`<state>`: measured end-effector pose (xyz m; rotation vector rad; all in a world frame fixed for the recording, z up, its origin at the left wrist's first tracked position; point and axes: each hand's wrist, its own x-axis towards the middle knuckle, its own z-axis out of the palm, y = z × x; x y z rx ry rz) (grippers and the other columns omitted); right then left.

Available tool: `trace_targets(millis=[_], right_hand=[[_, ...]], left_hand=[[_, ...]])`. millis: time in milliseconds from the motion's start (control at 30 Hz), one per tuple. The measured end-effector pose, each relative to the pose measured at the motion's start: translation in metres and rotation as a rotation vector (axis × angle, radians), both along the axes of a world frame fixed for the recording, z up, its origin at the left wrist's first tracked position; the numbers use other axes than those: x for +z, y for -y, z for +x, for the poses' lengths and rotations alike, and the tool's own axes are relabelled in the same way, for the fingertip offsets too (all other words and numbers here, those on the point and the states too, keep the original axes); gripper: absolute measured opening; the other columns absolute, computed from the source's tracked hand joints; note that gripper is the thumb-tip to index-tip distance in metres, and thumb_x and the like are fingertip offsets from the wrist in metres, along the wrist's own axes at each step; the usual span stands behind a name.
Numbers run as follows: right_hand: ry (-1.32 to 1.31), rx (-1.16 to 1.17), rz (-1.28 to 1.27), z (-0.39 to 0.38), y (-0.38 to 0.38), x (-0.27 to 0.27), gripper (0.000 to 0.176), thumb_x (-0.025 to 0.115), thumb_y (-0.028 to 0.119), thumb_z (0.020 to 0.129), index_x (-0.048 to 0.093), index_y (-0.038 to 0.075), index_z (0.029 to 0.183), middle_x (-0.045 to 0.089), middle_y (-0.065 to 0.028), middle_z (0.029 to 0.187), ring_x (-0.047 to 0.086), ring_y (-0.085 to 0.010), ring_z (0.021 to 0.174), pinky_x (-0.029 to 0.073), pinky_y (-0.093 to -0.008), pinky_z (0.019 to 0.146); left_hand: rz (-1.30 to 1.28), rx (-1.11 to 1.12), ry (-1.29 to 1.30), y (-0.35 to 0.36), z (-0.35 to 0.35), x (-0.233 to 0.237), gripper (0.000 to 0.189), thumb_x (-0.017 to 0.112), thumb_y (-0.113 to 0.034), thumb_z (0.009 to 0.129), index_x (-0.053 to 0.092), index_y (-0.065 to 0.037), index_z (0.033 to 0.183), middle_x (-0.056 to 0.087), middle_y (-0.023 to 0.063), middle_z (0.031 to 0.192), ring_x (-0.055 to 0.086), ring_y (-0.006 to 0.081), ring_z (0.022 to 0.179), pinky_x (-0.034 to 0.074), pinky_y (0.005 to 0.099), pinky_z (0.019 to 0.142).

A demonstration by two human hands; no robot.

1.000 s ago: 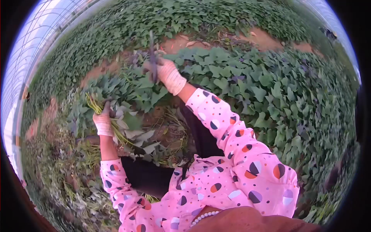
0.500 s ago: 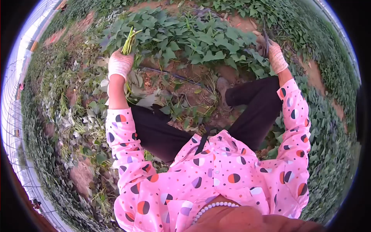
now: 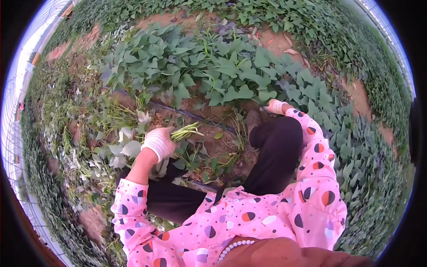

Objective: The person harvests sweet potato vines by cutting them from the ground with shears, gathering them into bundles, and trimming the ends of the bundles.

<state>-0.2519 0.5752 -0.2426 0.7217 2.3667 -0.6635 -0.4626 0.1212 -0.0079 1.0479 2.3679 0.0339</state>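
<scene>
My left hand [image 3: 161,141], in a pale glove, is closed round a bundle of cut green vine stems [image 3: 187,131]. The cut ends point right, and pale leaves [image 3: 129,144] hang by the wrist. My right hand [image 3: 275,107], gloved too, is low at the near edge of the leafy green vines [image 3: 231,66], just above my bent knee. Its fingers are curled and partly hidden by leaves. A thin dark edge shows beside them, too small to name.
A dark drip hose [image 3: 191,115] crosses the bare soil between my legs. My shoe [image 3: 253,124] rests near the vines. Cut, wilted vines [image 3: 93,147] lie at the left. Dense foliage [image 3: 369,155] grows on the right, and a curved greenhouse frame [image 3: 18,111] stands beyond.
My left hand has come down towards me and turned, so the bundle points right instead of up. My right hand has moved down and left from the far foliage to beside my knee.
</scene>
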Motion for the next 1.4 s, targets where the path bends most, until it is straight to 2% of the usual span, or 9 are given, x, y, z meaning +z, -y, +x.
trace_targets(millis=[133, 200, 300, 533, 733, 933, 1067, 1133, 1400], right_hand=[[-0.044, 0.034, 0.221, -0.016, -0.012, -0.071, 0.047, 0.047, 0.04, 0.089, 0.064, 0.002, 0.111, 0.062, -0.0222, 0.114, 0.059, -0.0362, 0.108, 0.046, -0.0397, 0.093], [-0.324, 0.683, 0.586, -0.014, -0.053, -0.104, 0.034, 0.044, 0.029, 0.092, 0.062, 0.007, 0.111, 0.065, -0.0187, 0.106, 0.063, -0.0355, 0.095, 0.048, -0.0422, 0.086], [-0.086, -0.213, 0.328, -0.043, -0.09, -0.097, 0.043, 0.049, 0.043, 0.089, 0.062, 0.008, 0.112, 0.064, -0.0182, 0.11, 0.061, -0.0375, 0.1, 0.048, -0.0445, 0.085], [-0.301, -0.558, 0.168, 0.025, -0.164, -0.197, 0.051, 0.049, 0.05, 0.09, 0.062, 0.005, 0.11, 0.065, -0.0219, 0.103, 0.06, -0.0399, 0.097, 0.046, -0.0423, 0.085], [-0.759, -1.291, -0.669, 0.062, -0.166, -0.178, 0.047, 0.061, 0.049, 0.088, 0.066, 0.003, 0.094, 0.061, 0.0004, 0.071, 0.056, -0.012, 0.059, 0.045, -0.03, 0.056], [-0.494, -0.781, -0.731, 0.072, -0.049, -0.091, 0.042, 0.053, 0.041, 0.096, 0.065, 0.001, 0.092, 0.06, -0.001, 0.072, 0.056, -0.0105, 0.066, 0.045, -0.0255, 0.061], [-0.275, -0.776, -1.003, 0.062, -0.011, -0.159, 0.047, 0.05, 0.048, 0.095, 0.067, 0.004, 0.098, 0.065, -0.003, 0.081, 0.06, -0.0099, 0.071, 0.048, -0.025, 0.063], [-0.348, -0.756, -0.855, 0.033, -0.001, -0.168, 0.056, 0.051, 0.06, 0.09, 0.065, 0.006, 0.102, 0.067, -0.0054, 0.08, 0.063, -0.0134, 0.064, 0.049, -0.0272, 0.054], [-0.035, -0.902, -1.142, -0.025, -0.027, -0.127, 0.067, 0.048, 0.074, 0.081, 0.059, 0.012, 0.103, 0.066, -0.0047, 0.077, 0.059, -0.0122, 0.055, 0.042, -0.025, 0.044]], left_hand=[[-0.106, -0.12, 0.139, -0.002, -0.011, -0.104, 0.037, 0.062, -0.02, 0.074, 0.064, -0.009, 0.109, 0.067, 0.0182, 0.087, 0.065, 0.0354, 0.086, 0.051, 0.0397, 0.077], [-0.137, -0.166, 0.191, -0.02, -0.001, -0.138, 0.04, 0.058, -0.015, 0.073, 0.063, -0.01, 0.113, 0.067, 0.0183, 0.088, 0.064, 0.0359, 0.086, 0.051, 0.0397, 0.076], [-0.184, -0.258, 0.304, -0.103, 0.02, -0.185, 0.042, 0.062, -0.013, 0.074, 0.062, -0.008, 0.116, 0.068, 0.0171, 0.09, 0.065, 0.0326, 0.085, 0.052, 0.0368, 0.077], [0.311, -0.335, 0.28, -0.353, 0.048, -0.289, 0.043, 0.053, -0.004, 0.075, 0.061, -0.009, 0.116, 0.055, 0.0153, 0.128, 0.058, 0.0339, 0.108, 0.049, 0.0386, 0.09], [0.184, 0.266, 0.269, -0.306, -0.103, -0.47, 0.028, 0.062, -0.02, 0.081, 0.064, -0.001, 0.1, 0.068, 0.0204, 0.093, 0.064, 0.0363, 0.09, 0.051, 0.039, 0.081], [0.452, 0.446, 0.554, -0.262, -0.079, -0.379, 0.023, 0.065, -0.02, 0.083, 0.065, 0.001, 0.092, 0.071, 0.0089, 0.085, 0.067, 0.0207, 0.077, 0.051, 0.0291, 0.073], [0.576, 0.268, 0.882, -0.267, -0.014, -0.409, 0.038, 0.061, -0.009, 0.084, 0.057, 0.0, 0.121, 0.064, 0.0104, 0.118, 0.063, 0.0181, 0.102, 0.048, 0.0265, 0.089], [0.385, -0.155, 0.238, -0.297, 0.008, -0.346, 0.045, 0.062, -0.01, 0.077, 0.057, -0.007, 0.122, 0.059, 0.0146, 0.126, 0.061, 0.0293, 0.106, 0.049, 0.0343, 0.089], [0.096, -0.208, -0.235, -0.334, 0.021, -0.399, 0.054, 0.068, -0.008, 0.065, 0.054, -0.012, 0.118, 0.056, 0.0124, 0.125, 0.064, 0.0277, 0.096, 0.05, 0.0394, 0.078]])
